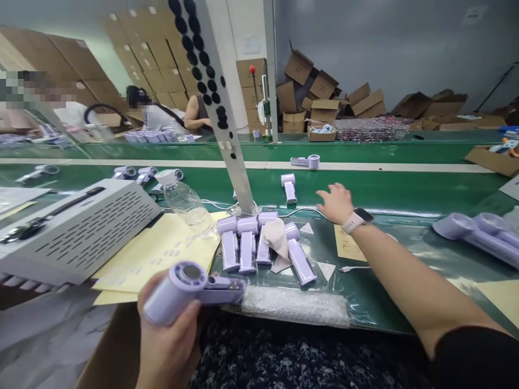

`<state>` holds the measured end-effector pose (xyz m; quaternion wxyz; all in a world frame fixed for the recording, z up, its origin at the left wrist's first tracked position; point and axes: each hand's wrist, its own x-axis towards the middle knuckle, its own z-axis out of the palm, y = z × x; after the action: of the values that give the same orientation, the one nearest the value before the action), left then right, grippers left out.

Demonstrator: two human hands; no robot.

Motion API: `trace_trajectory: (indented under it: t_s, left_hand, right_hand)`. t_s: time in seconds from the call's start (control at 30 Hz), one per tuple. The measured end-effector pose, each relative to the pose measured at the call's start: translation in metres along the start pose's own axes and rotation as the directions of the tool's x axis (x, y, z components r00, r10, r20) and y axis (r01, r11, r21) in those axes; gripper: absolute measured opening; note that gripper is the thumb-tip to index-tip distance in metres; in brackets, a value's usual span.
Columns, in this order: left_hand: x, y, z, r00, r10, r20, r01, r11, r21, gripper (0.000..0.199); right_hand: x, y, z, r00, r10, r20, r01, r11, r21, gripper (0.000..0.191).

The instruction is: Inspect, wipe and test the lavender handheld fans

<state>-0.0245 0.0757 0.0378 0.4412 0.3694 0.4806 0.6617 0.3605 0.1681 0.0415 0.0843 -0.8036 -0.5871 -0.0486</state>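
Note:
A lilac handheld fan [176, 294] is gripped by its round head in my left hand [168, 337], its handle pointing right over the table's front edge. My right hand [337, 202] reaches out over the far side of the table, fingers spread and nothing in them. Left of that hand, a separate lilac fan [289, 189] lies on the green belt. Several more lilac fans [247, 246] lie in a row on the table between my hands. A crumpled pale cloth [275, 237] rests on them. Bubble wrap [295, 307] lies along the front edge.
A slotted grey metal box [81, 232] and a tilted plastic bottle [188, 208] stand left, beside yellow sheets [162, 251]. A perforated post [219, 108] rises mid-table. A white cable [352, 268] lies near my right forearm. More fans [478, 232] lie right. Co-workers [158, 116] sit across the belt.

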Motion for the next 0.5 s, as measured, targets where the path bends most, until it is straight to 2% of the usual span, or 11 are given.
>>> trace_trajectory:
  t_s: [0.03,0.07,0.1,0.17,0.2,0.23,0.27,0.37,0.4,0.47,0.5]
  left_hand:
    - [-0.002,0.006,0.002,0.996,-0.080,-0.030,0.075,0.987,-0.142,0.075]
    - [-0.005,0.011,0.004,0.982,-0.188,-0.011,0.180,0.953,-0.245,0.075]
    - [-0.009,0.015,0.004,0.952,-0.301,0.044,0.300,0.902,-0.311,0.074]
    - [-0.018,0.020,0.002,0.854,-0.475,0.212,0.520,0.775,-0.358,0.067]
    - [-0.022,0.020,0.000,0.806,-0.513,0.295,0.590,0.727,-0.351,0.063]
    - [-0.026,0.020,-0.001,0.778,-0.521,0.352,0.625,0.701,-0.344,0.060]
    - [-0.029,0.020,-0.003,0.770,-0.510,0.384,0.632,0.694,-0.344,0.059]
    - [-0.031,0.014,0.005,0.794,-0.451,0.408,0.595,0.714,-0.370,0.061]
    - [-0.031,0.011,0.012,0.806,-0.436,0.402,0.580,0.720,-0.381,0.062]
    - [-0.030,0.005,0.031,0.795,-0.421,0.437,0.587,0.718,-0.375,0.064]
    - [-0.031,0.002,0.041,0.777,-0.408,0.479,0.600,0.710,-0.369,0.065]
  right_hand:
    - [0.014,-0.024,0.005,0.998,-0.048,0.046,0.046,0.998,0.033,0.042]
    - [0.025,-0.044,0.009,0.992,-0.085,0.088,0.079,0.995,0.067,0.041]
    - [0.033,-0.062,0.010,0.986,-0.112,0.124,0.099,0.990,0.101,0.040]
    - [0.043,-0.084,0.006,0.976,-0.139,0.168,0.112,0.981,0.161,0.036]
    - [0.044,-0.088,0.000,0.973,-0.147,0.176,0.113,0.975,0.190,0.035]
    - [0.042,-0.088,-0.008,0.972,-0.157,0.176,0.117,0.968,0.221,0.033]
    - [0.037,-0.086,-0.017,0.970,-0.172,0.170,0.125,0.959,0.256,0.030]
    - [-0.004,-0.072,-0.043,0.962,-0.241,0.125,0.182,0.914,0.361,0.030]
    - [-0.026,-0.069,-0.048,0.957,-0.269,0.104,0.209,0.896,0.393,0.032]
    - [-0.081,-0.069,-0.049,0.941,-0.335,0.057,0.274,0.848,0.453,0.034]
    - [-0.110,-0.072,-0.046,0.916,-0.399,-0.040,0.359,0.771,0.527,0.033]
